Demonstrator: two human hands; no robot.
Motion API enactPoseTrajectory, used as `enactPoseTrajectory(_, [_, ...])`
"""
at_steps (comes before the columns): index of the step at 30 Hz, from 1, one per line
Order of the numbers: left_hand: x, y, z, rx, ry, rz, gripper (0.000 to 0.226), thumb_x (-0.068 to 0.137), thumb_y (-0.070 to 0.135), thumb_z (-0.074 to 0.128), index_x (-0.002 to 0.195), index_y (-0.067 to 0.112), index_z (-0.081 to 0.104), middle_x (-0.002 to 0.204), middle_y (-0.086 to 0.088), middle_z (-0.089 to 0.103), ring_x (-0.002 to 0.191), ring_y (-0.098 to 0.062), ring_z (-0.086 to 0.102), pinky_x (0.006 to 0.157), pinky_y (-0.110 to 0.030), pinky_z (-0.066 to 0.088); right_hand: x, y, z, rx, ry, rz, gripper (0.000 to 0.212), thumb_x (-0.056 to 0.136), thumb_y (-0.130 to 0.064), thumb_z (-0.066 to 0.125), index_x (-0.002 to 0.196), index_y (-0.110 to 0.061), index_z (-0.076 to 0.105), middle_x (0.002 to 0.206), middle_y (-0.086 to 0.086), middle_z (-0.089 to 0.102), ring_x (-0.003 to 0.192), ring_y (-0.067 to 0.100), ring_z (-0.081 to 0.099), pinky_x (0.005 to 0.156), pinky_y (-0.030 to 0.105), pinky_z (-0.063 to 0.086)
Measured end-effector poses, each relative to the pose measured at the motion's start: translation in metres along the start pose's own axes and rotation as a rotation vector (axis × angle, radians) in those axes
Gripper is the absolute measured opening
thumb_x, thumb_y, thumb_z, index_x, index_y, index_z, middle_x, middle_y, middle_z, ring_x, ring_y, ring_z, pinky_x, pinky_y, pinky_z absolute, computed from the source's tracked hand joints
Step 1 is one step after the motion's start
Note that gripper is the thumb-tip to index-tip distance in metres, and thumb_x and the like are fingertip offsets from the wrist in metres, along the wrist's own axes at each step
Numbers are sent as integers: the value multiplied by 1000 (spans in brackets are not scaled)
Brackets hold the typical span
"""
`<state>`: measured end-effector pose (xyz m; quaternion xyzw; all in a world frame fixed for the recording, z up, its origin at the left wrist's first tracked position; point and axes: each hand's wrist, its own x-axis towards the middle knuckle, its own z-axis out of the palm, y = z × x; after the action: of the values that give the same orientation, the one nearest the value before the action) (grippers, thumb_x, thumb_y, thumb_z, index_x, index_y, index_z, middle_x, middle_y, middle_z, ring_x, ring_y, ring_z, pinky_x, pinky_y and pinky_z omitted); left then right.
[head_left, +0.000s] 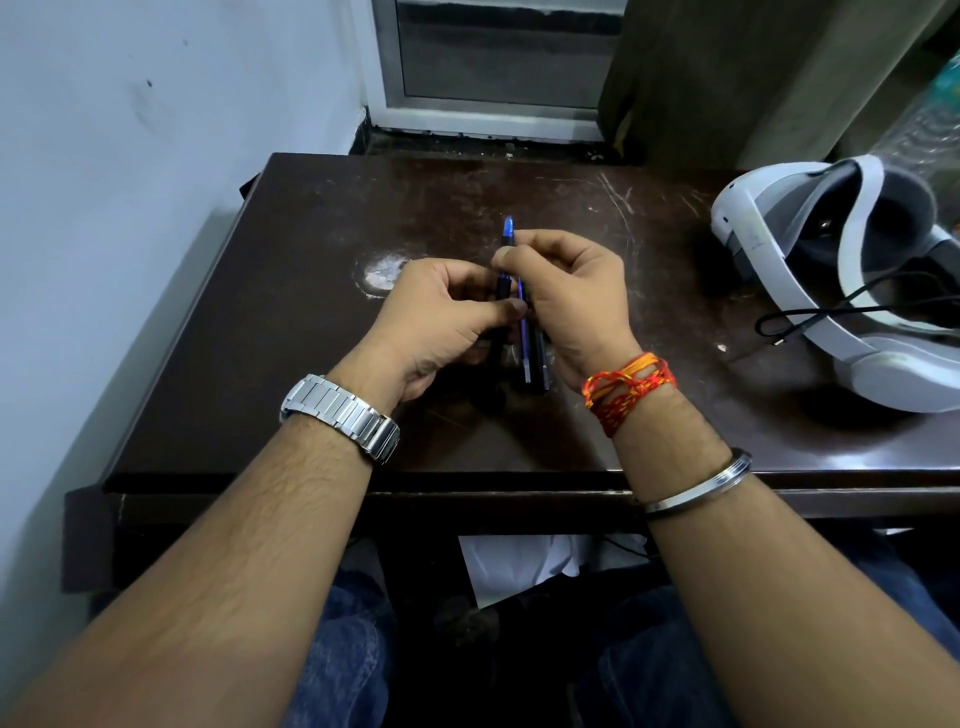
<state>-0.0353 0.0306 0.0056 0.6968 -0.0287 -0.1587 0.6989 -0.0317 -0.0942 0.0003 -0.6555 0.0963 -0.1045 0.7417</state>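
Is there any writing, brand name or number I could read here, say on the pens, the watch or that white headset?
No text can be read anywhere in this view.
On the blue pen pinched by the right hand: no print shows.
On the black pen held by the left hand: too dark to tell.
On the white headset: any marking is too small and blurred.
On the watch: only its metal band shows.
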Motion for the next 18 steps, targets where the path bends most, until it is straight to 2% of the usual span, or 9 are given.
enactPoseTrajectory(4, [0,0,2,-22,21,21,14,86,-3,74,100,2,73,72,-1,71,55,-10,71,43,-20,52,0,1,0,9,24,-15,22,75,-5,83,82,-12,63,69,1,62,65,14,60,60,31,53])
enactPoseTrajectory(8, [1,0,1,-40,33,18,12,86,-3,74,97,3,73,76,-5,72,58,-13,72,46,-24,55,0,-1,1,61,29,15,18,81,-9,77,96,-3,68,73,3,65,54,5,61,52,22,51])
enactPoseTrajectory(11, [2,-2,1,-6,46,28,10,86,0,75,90,9,74,76,-5,73,58,-13,72,45,-22,53,1,0,2,34,19,11,9,82,-5,74,90,-8,71,72,1,68,61,8,64,57,25,55])
enactPoseTrajectory(13, [3,-3,1,17,61,39,11,85,1,77,87,12,75,71,-1,72,57,-11,72,43,-20,51,0,2,2,22,9,-5,14,79,-3,78,86,-12,69,74,5,66,72,17,64,68,34,56])
enactPoseTrajectory(15, [4,-4,1,38,72,48,12,84,2,78,90,12,75,71,0,73,59,-11,72,45,-20,51,0,3,2,22,1,-16,20,77,-3,81,88,-12,67,76,9,61,76,23,60,73,38,55])
enactPoseTrajectory(18, [6,-5,1,46,90,43,12,83,4,80,88,12,74,79,-6,73,63,-15,73,47,-23,54,0,1,1,40,13,5,17,78,-7,80,91,-11,69,77,6,66,71,17,64,65,32,56])
